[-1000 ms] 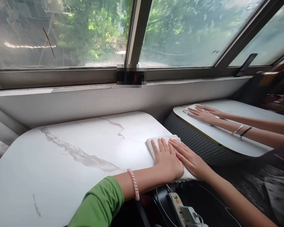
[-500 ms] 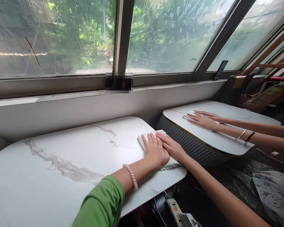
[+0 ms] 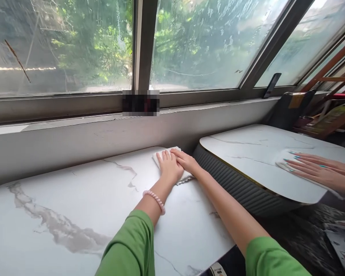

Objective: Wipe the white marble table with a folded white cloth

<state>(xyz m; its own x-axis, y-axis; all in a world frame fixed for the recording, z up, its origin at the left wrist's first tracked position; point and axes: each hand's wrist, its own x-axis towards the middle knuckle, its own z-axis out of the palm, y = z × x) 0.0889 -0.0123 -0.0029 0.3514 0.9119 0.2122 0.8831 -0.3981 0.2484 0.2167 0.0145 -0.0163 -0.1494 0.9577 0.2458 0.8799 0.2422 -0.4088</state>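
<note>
A folded white cloth lies on the white marble-patterned tabletop, near its far right corner. My left hand rests flat on the cloth with its fingers stretched out, and a pink beaded bracelet circles that wrist. Beside it, my right hand also lies flat, its fingers partly over the left hand and the cloth. Both palms face down, covering much of the cloth.
On a second marble-patterned table to the right, a co-worker's hands press a white cloth. A wall and windows run behind both tables. A phone-like dark object leans on the sill. A power strip shows below.
Both my hands and the cloth have slid away from me, towards the table's far edge. The co-worker's hands and cloth have moved right. The camera view has shifted slightly.
</note>
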